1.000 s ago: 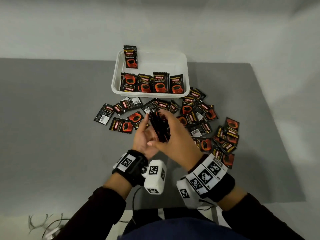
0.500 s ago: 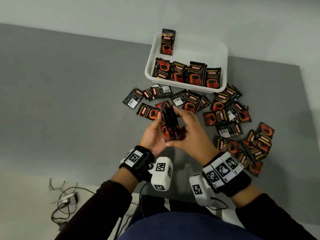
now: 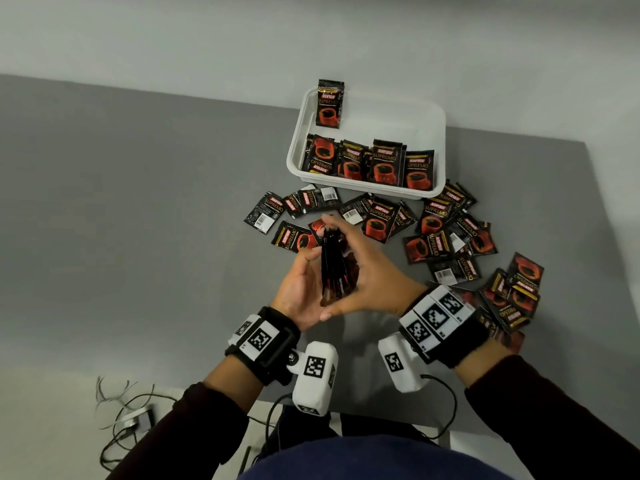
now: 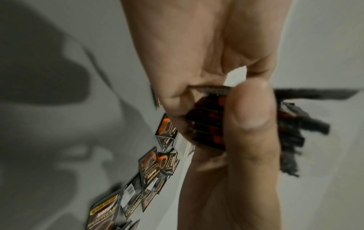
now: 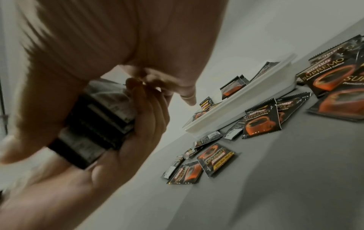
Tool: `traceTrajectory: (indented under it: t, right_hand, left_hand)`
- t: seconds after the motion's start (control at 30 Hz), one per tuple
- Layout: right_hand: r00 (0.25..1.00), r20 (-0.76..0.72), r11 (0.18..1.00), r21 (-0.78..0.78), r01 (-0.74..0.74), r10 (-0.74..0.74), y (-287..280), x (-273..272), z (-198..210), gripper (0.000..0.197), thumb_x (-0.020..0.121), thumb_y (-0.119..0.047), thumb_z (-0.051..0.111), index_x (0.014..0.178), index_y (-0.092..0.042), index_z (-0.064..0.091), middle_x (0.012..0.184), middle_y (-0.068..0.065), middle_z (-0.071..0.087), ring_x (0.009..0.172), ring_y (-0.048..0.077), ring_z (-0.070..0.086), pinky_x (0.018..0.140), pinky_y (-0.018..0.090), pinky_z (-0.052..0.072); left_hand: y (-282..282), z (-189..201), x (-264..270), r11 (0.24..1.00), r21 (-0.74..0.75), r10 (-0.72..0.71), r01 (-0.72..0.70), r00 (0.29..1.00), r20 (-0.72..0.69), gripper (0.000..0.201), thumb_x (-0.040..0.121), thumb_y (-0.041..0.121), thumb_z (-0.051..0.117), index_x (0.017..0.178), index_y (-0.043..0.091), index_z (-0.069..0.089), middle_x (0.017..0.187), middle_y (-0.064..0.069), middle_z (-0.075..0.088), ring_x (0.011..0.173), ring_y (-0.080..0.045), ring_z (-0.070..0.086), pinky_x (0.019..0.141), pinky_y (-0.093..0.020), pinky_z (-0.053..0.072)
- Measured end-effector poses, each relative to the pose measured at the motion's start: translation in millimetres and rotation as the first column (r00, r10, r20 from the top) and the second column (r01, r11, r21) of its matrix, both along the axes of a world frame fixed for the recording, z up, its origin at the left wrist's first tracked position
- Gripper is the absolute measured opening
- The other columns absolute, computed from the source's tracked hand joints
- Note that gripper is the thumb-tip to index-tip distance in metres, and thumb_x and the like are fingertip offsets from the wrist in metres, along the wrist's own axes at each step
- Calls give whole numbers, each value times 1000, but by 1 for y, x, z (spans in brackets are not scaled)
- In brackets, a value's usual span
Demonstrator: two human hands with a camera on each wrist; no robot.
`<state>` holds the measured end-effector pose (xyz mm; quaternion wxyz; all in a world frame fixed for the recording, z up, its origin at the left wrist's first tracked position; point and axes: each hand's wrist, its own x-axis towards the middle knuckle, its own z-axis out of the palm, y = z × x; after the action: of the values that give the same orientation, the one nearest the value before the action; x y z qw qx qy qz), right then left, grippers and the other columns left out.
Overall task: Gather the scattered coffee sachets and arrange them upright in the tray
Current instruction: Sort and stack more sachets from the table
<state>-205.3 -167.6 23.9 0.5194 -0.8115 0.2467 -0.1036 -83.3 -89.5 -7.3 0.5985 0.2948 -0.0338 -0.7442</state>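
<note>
Head camera looks steeply down from above, taking in the whole tabletop (image 3: 138, 237); left wrist camera sits tight against the fingers (image 4: 248, 124); right wrist camera skims low; all three share the tray (image 3: 367, 109).

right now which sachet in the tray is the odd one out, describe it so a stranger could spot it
Find the white tray at the far edge of the grey mat. A row of sachets stands along its near wall. The lone sachet stands apart at the far left corner, leaning on the far rim and poking above it, with bare tray floor between it and the row.
</note>
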Motion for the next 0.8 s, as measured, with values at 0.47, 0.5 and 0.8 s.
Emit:
traceTrajectory:
  t: [0.47,0.5,0.8]
  right_hand:
    - [998,-57,1000,-1,0,0,1,-13,-4,137,47,-39,89,143,-39,-9,154,-16,1,144,10,2,116,55,3]
    - [992,-126,1000,15,-3,5,-6,-20,-4,136,50,-41,87,142,-45,-13,152,-23,-6,143,7,-2,116,50,0]
    - [424,-587,721,-503,478,-690,-69,-81,-50,65,77,-48,68,126,-10,48,133,15,43,123,36,40,98,49,39]
  left_hand:
    - [2,-7,10,996,-87,19,-22,999,-36,53,66,29,63,115,10,53,92,-4,65,82,-18,64,75,-32,55]
    - [1,-8,9,996,-86,18,-24,998,-68,55,62,26,65,114,10,55,91,-4,65,81,-17,63,75,-31,54]
    - [-4,-15,-1,998,-54,-26,17,984,-176,54,58,22,61,111,14,54,92,0,59,80,-14,59,77,-26,49]
